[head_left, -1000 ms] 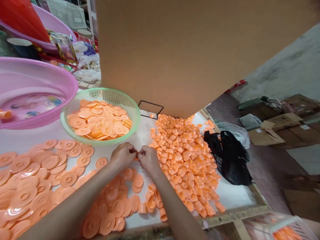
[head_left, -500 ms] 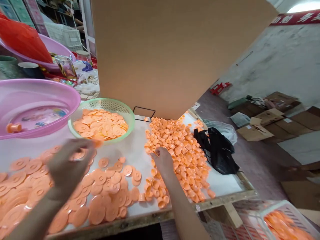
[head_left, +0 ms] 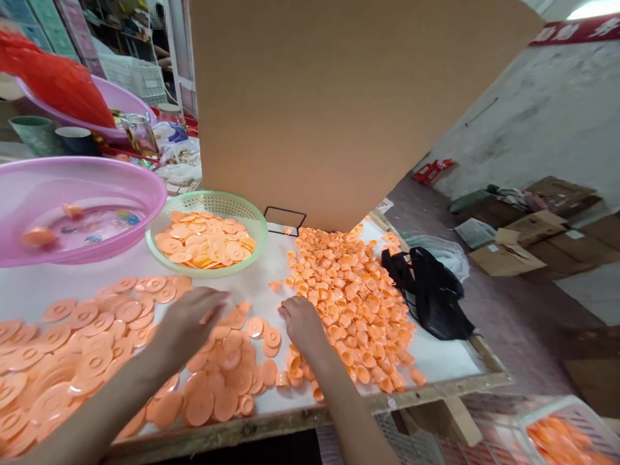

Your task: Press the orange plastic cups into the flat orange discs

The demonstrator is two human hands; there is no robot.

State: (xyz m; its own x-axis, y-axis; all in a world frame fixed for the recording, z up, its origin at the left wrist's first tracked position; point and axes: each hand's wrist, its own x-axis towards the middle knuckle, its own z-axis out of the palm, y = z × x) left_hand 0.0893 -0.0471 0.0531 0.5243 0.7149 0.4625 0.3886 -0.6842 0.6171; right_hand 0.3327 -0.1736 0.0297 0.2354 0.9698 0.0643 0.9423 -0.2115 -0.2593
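My left hand [head_left: 191, 323] hovers over the near pile of flat orange plastic discs [head_left: 97, 358], its fingers stretched toward the right and slightly curved, with no held piece visible. At the left edge of a heap of small orange plastic cups [head_left: 358, 297], my right hand [head_left: 303, 323] has its fingertips pinched together; what is between them is too small to tell. A loose orange cup [head_left: 275, 285] lies just beyond those fingertips. Inside the pink basin [head_left: 145, 213] at the left are two orange pieces, one of them a blurred orange piece [head_left: 39, 237].
A green colander [head_left: 261, 242] full of orange discs stands behind the left hand. The large cardboard sheet [head_left: 339, 116] rises at the table's back. A black bag [head_left: 431, 297] lies on the right, near the wooden table edge [head_left: 436, 387]. Below sits a crate [head_left: 527, 429] of orange parts.
My left hand has moved right and lost the orange piece it held. A second orange piece now shows in the pink basin. My right hand has shifted slightly left and down.
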